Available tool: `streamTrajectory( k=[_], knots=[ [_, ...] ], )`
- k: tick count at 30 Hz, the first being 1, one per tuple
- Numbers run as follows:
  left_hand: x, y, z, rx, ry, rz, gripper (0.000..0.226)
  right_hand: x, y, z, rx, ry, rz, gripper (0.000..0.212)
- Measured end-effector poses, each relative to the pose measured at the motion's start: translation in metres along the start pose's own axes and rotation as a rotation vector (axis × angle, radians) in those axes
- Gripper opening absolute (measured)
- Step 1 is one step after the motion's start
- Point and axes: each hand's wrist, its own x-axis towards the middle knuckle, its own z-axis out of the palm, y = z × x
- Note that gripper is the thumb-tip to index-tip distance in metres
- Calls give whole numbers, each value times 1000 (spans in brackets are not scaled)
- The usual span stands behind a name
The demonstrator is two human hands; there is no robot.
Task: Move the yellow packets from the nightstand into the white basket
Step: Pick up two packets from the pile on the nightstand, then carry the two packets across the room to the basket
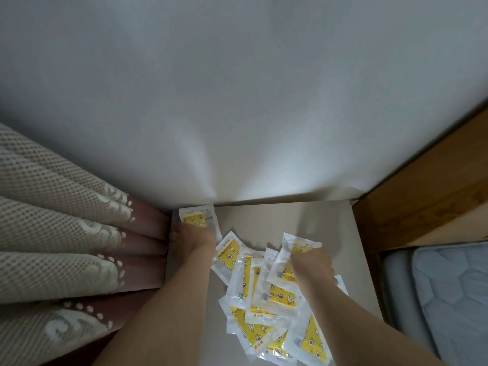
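Observation:
Several yellow packets [260,299] in clear wrappers lie in a loose, overlapping pile on the beige nightstand [340,249]. My left hand [194,237] is at the nightstand's far left corner, closed on one yellow packet [196,216] that sticks out beyond the fingers. My right hand [313,264] is over the right side of the pile, closed on another yellow packet [295,247] lifted at its upper edge. Both forearms reach in from the bottom of the view. The white basket is not in view.
A white wall [237,101] rises straight behind the nightstand. A patterned curtain [58,220] hangs close on the left. On the right are a wooden bed frame [427,180] and a grey quilted mattress [454,299].

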Motion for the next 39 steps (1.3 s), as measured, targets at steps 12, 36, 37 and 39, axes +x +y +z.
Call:
streamTrajectory(
  k=[12,36,37,39],
  knots=[
    [-116,51,-99,243,-85,721,18,-75,-5,-122,424,-58,-213,10],
    [-671,146,-214,39,-604,1707,31,-332,347,-531,1460,461,-132,23],
    [-704,133,-212,26,-657,1724,27,-347,376,-537,1486,500,-132,24],
    [-771,100,-208,1,-747,1773,20,-381,438,-546,1550,574,-135,21]
  ],
)
